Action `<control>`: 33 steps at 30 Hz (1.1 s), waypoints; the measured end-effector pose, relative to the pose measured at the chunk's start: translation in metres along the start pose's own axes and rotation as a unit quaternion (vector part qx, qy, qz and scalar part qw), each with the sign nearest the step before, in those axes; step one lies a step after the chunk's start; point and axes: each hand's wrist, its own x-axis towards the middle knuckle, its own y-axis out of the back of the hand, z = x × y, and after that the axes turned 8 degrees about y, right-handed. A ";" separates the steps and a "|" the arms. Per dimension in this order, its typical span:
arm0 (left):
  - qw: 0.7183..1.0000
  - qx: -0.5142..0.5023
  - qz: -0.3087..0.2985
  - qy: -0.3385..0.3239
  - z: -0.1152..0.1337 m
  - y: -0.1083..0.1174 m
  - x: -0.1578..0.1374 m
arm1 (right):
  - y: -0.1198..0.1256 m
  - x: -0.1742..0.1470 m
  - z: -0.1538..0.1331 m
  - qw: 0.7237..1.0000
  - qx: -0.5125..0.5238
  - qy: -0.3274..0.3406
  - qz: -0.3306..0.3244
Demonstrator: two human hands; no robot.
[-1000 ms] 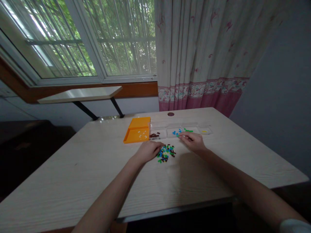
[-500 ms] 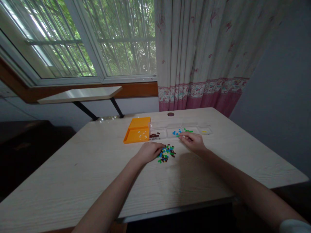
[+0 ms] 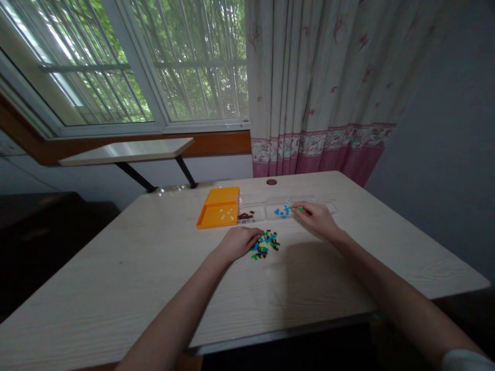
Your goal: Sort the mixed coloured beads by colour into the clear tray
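A mixed pile of small plastic pieces (image 3: pixel 266 244) in green, blue, brown and pale yellow lies on the table. My left hand (image 3: pixel 238 242) rests at its left edge, fingers bent together; what they pinch, if anything, is hidden. My right hand (image 3: pixel 316 217) is over the clear compartment trays, thumb and finger closed on a small green piece (image 3: pixel 290 207). Just left of those fingertips, blue pieces (image 3: pixel 281 212) lie in one clear tray (image 3: pixel 269 205). The green pieces in the neighbouring compartment are mostly covered by my right hand.
An open orange case (image 3: pixel 222 195) holds several white pieces (image 3: pixel 226 214). Brown pieces (image 3: pixel 246 215) lie in the clear compartment beside it. A raised shelf (image 3: pixel 131 148) on black brackets stands at the back left, and a round cable hole (image 3: pixel 271 182) sits near the rear edge.
My right hand has moved right and slightly away from me with the green piece, from the blue pieces' compartment towards the green pieces' one. My left hand has stayed at the pile.
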 end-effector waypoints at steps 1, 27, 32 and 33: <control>1.000 0.001 0.000 0.001 0.000 0.000 0.000 | 0.004 0.001 0.006 0.999 -0.022 -0.017 -0.015; 0.994 -0.091 0.019 0.055 0.006 0.003 0.000 | -0.011 0.000 -0.011 0.986 -0.058 -0.055 -0.147; 0.951 -0.294 0.057 0.074 0.015 -0.004 0.006 | -0.033 -0.005 -0.039 0.991 -0.022 0.023 -0.129; 0.935 -0.341 0.058 0.076 0.017 -0.007 0.008 | -0.037 -0.006 -0.042 0.992 -0.021 0.030 -0.122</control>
